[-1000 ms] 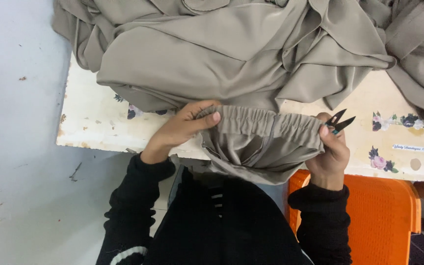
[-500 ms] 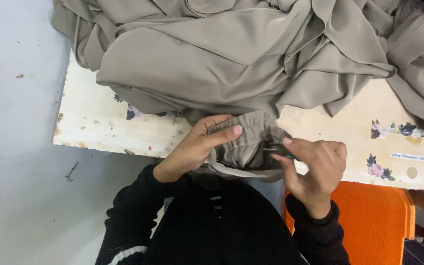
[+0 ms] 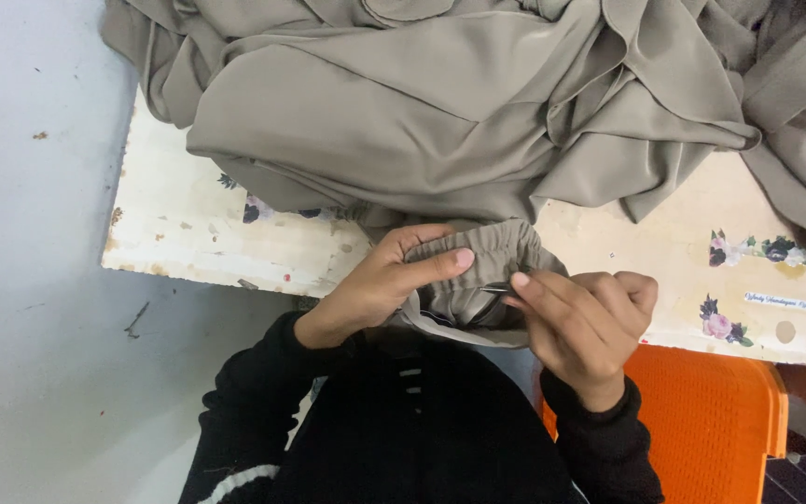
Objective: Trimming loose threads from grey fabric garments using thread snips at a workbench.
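A large heap of grey-beige cloth lies over a worn white table with flower patterns. Its gathered elastic waistband hangs at the near edge. My left hand pinches the waistband, thumb on top of the gathered edge. My right hand holds small dark thread snips, their tip pointing left into the opening of the waistband. Both black sleeves show below.
An orange plastic chair stands under the table at the lower right. A grey floor runs along the left. More folds of the same cloth pile up at the table's far right.
A second ago both hands held the waistband stretched wide, the snips sticking out of my right fist. The hands have come together, the band is bunched, and the snips' tip points into it.
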